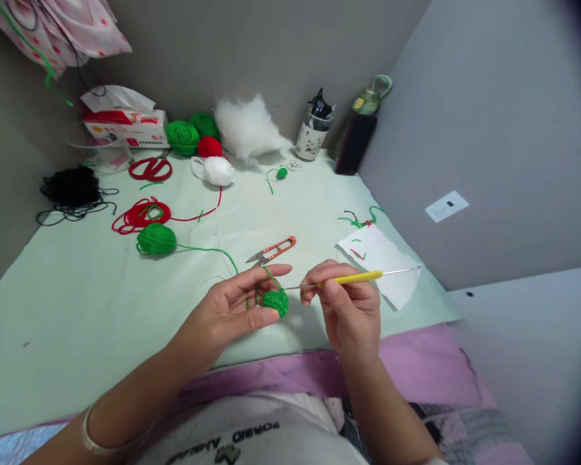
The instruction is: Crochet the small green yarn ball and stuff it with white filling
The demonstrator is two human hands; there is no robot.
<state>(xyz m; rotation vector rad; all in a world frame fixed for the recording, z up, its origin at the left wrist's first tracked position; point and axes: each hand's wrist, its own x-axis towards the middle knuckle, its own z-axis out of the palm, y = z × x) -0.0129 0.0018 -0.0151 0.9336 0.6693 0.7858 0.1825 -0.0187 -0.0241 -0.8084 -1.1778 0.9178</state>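
Between the thumb and fingers of my left hand (237, 303) is a small green crocheted piece (275, 302), rounded in shape. Green yarn runs over the raised index finger and back to a green yarn ball (156, 239) on the left. My right hand (351, 303) grips a crochet hook (353, 278) by its yellow handle. The hook's metal tip meets the top edge of the crocheted piece, where a green loop shows. Just beyond my left fingers lie orange thread snips (278, 248).
Red-handled scissors (150, 169), a coil of red yarn (142, 213) and black yarn (72, 187) lie at left. Along the back stand a tissue pack (145, 129), white stuffing (252, 129), a pen cup (312, 135) and a dark phone (357, 143). White paper (387, 265) lies at right.
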